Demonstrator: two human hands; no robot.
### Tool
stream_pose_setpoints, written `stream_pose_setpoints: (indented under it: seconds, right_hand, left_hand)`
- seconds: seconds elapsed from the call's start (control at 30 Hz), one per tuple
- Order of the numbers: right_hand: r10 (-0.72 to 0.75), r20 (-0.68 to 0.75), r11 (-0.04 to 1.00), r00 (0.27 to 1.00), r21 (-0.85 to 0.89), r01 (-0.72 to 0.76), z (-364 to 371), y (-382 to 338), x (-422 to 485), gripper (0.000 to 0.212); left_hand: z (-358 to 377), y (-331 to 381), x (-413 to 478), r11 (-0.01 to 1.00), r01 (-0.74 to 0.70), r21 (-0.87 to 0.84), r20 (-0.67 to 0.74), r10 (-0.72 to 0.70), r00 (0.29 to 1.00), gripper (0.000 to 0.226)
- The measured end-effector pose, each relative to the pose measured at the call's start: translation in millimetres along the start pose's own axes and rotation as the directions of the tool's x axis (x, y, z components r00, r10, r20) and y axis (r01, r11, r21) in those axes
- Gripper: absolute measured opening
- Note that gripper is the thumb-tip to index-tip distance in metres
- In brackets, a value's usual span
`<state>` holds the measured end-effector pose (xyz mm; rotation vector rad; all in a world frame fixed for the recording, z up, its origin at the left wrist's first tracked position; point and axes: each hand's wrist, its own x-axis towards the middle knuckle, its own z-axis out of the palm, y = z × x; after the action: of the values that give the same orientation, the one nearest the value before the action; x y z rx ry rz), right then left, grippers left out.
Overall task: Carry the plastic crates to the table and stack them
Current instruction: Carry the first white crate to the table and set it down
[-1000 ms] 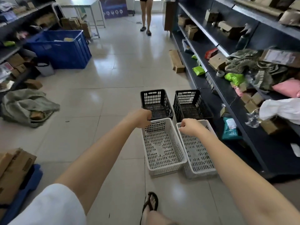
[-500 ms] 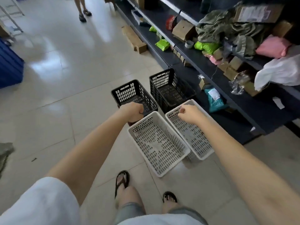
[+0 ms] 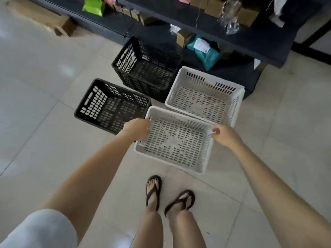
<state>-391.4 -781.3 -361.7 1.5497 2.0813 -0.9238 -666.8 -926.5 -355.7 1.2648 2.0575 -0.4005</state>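
On the tiled floor [image 3: 44,140], beside the dark shelving [image 3: 232,38], four crates are grouped. Near white crate [image 3: 172,140] is gripped at both sides: left hand [image 3: 138,128] is curled over its left rim, right hand [image 3: 224,134] is pinched on its right rim. Whether it is lifted cannot be told. Second white crate [image 3: 204,97] is set just behind it, touching. Two black crates [image 3: 111,104] [image 3: 145,68] are placed to the left, untouched.

Place: stockroom or warehouse | Evidence: dark metal shelving [image 3: 232,35] holding cardboard boxes [image 3: 248,16] and bagged parcels [image 3: 207,54] | Floor: pale tiles [image 3: 44,68]
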Motion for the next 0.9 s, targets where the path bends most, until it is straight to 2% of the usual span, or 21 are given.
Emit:
stream_pose_setpoints:
  seconds: [0.2, 0.43, 0.67, 0.77, 0.9]
  right_hand:
    - [0.143, -0.012, 0.987, 0.99, 0.073, -0.142, 96, 48, 64, 0.034]
    - [0.277, -0.008, 0.96, 0.961, 0.045, -0.276, 207, 96, 149, 0.043]
    - [0.392, -0.13, 0.92, 0.911, 0.046, -0.389, 276, 124, 212, 0.042]
    - [0.403, -0.228, 0.914, 0.886, 0.046, -0.404, 293, 133, 228, 0.045]
    - [0.356, -0.339, 0.931, 0.871, 0.049, -0.362, 304, 153, 238, 0.047]
  left_hand:
    - [88, -31, 105, 0.999, 0.022, 0.035, 0.029, -0.023, 0.999, 0.048]
    - [194, -65, 209, 0.98, 0.11, 0.165, -0.019, -0.109, 0.994, 0.054]
    - [253, -74, 280, 0.93, 0.199, 0.309, -0.135, -0.164, 0.977, 0.068]
    - [263, -77, 302, 0.902, 0.237, 0.36, -0.223, -0.164, 0.961, 0.073]
    - [267, -83, 316, 0.936, 0.28, 0.215, -0.313, -0.205, 0.927, 0.079]
